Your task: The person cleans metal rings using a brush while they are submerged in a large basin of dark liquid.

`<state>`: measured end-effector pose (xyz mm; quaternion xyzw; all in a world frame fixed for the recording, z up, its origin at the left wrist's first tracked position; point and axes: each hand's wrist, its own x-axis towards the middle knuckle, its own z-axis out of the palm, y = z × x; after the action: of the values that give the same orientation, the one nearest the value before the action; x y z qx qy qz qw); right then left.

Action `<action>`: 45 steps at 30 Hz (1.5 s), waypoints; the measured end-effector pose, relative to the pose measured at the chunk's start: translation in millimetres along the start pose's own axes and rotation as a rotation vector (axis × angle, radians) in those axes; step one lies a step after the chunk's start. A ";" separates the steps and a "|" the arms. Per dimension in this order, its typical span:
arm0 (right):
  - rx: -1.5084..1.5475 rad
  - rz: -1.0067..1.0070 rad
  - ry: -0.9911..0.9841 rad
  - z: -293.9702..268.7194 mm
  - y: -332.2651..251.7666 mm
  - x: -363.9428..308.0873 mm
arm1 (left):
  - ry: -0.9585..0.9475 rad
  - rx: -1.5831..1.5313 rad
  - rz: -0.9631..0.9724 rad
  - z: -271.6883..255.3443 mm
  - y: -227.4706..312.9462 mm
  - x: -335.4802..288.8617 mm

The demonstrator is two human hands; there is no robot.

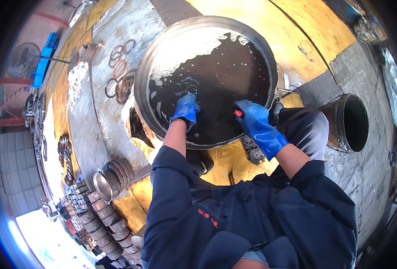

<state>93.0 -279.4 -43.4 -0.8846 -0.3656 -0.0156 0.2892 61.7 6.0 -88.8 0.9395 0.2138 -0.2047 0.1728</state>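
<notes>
A large round metal tub of dark, glossy liquid stands in front of me. My left hand, in a blue rubber glove, reaches over its near left part with the fingers down at the liquid. Ripples and foam surround those fingertips, and what they hold, if anything, is hidden. My right hand, also gloved in blue, is closed above the near right part of the liquid. Out of that fist sticks the red end of a handle; the rest of this tool does not show.
Left of the tub lie several metal rings. A ribbed metal cylinder and rows of round metal parts sit at the lower left. An open dark pipe section lies on the right, beyond my knee. Worn yellow and grey flooring surrounds the tub.
</notes>
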 end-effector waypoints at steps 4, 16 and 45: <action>-0.048 -0.004 0.080 1.7 -1.4 0.5 | 0.002 0.084 -0.041 7.7 1.1 7.6; -0.057 0.089 0.004 9.3 3.4 -0.9 | -0.166 0.255 0.246 -85.6 51.1 -36.3; 0.674 -0.122 0.043 16.6 -113.8 78.8 | 0.368 -1.452 0.194 -34.2 -1.8 -118.1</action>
<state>73.1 -156.0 18.5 -0.7152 -0.3961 0.0703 0.5716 -25.9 -17.5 -5.8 0.6234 0.2368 0.1637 0.7270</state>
